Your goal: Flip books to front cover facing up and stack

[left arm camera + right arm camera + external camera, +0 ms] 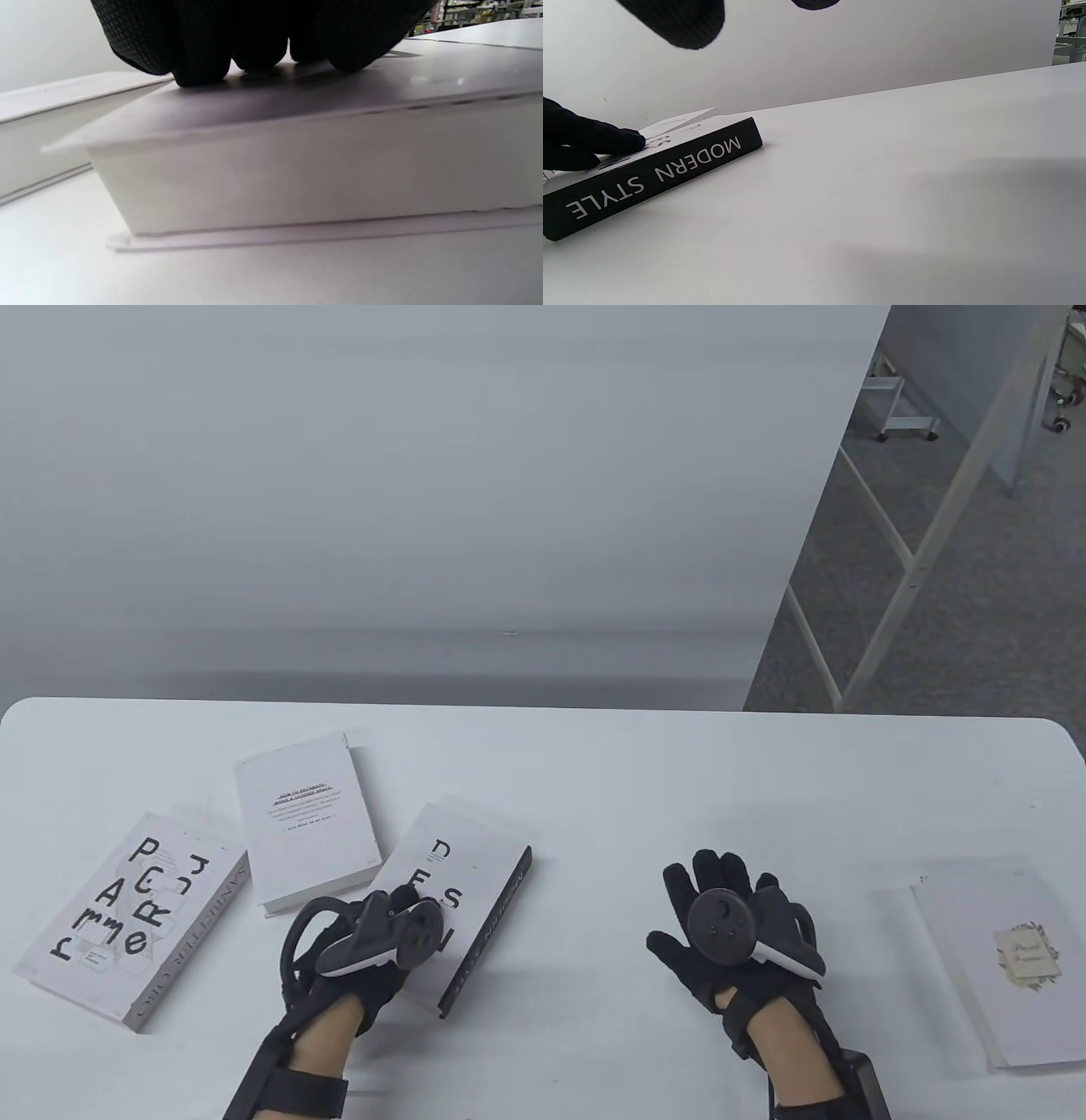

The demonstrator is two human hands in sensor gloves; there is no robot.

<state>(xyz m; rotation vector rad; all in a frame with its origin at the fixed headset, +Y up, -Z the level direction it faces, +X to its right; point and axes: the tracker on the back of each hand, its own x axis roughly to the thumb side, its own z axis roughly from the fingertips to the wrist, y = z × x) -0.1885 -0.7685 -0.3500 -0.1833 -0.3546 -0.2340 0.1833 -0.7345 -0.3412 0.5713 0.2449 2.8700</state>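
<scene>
Nearest to the person, the left hand (pixel 373 937) rests on the black-spine book (pixel 462 920), and its fingers (pixel 199 67) press flat on the cover near the edge, not wrapped around anything. The right hand (pixel 730 933) is well apart from that book, over a bare part of the table (pixel 594 814), with its fingers spread wide and holding nothing. Off to the right lies the flower-label book (pixel 988 959). On the left lies the big-letters book (pixel 136 920), and a bit farther back is the small-print book (pixel 310 823), which looks like it shows its back side. No books are stacked yet. My guess is that the black-spine book is the one being worked on now, as the start of the pile. Next, the small-print book likely needs turning over, so a hand must reach it, grip its edge and lift it onto the pile.
</scene>
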